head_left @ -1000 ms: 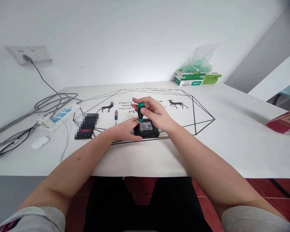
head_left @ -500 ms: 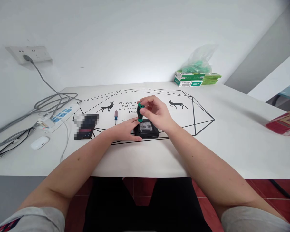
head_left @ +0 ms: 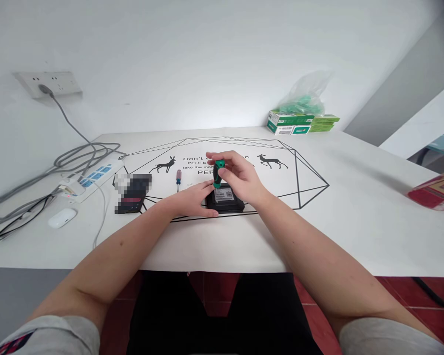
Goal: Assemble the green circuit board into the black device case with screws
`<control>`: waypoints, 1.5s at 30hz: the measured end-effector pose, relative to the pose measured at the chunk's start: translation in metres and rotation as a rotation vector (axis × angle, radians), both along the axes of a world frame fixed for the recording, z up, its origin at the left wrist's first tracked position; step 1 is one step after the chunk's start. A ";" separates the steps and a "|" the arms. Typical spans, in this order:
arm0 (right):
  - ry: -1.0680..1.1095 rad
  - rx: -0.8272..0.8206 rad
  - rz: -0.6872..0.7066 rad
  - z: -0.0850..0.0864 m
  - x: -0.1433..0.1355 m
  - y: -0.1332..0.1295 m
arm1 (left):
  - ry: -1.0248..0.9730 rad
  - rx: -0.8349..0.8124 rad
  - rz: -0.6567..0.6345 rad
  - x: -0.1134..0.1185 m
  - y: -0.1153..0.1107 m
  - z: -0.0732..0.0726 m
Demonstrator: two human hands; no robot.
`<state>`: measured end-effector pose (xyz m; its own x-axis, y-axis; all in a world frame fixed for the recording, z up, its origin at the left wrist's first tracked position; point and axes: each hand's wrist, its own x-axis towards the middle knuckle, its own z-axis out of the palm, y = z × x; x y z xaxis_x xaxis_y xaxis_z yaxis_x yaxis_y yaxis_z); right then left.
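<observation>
A flat black hard drive (head_left: 229, 204) with a white printed label lies on the table in front of me. My left hand (head_left: 194, 201) braces its left side, thumb along the near edge and fingers toward the far corner. In my right hand (head_left: 242, 178) is a screwdriver (head_left: 218, 172) with a green and black handle, held nearly upright over the drive's left part. Its shaft points down at the label area; whether the tip sits in a screw is too small to tell. A second, smaller screwdriver (head_left: 178, 178) with a reddish, blue-collared handle lies left of the drive.
To the left are a phone (head_left: 131, 199), partly pixelated, a white earbud case (head_left: 62, 218), glasses (head_left: 22, 217) and a power strip (head_left: 96, 176) with coiled grey cable. Green boxes (head_left: 290, 120) under a plastic bag (head_left: 305, 96) stand at the back right. A red package (head_left: 434, 190) is at the right edge.
My right hand and the screwdriver have shifted slightly right and down, and the fingers have turned around the handle. My left hand and the drive keep their places.
</observation>
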<state>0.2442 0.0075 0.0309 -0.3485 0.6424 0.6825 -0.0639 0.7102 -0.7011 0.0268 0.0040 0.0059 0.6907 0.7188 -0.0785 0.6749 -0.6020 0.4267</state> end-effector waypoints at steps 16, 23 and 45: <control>0.055 0.105 -0.142 0.003 -0.004 0.000 | -0.025 0.013 -0.010 -0.001 0.001 -0.001; 0.045 -0.016 -0.109 0.000 -0.007 -0.008 | -0.055 0.015 -0.024 0.000 0.000 0.001; -0.010 0.190 -0.191 0.002 -0.006 0.000 | -0.009 -0.012 -0.008 0.000 0.000 0.002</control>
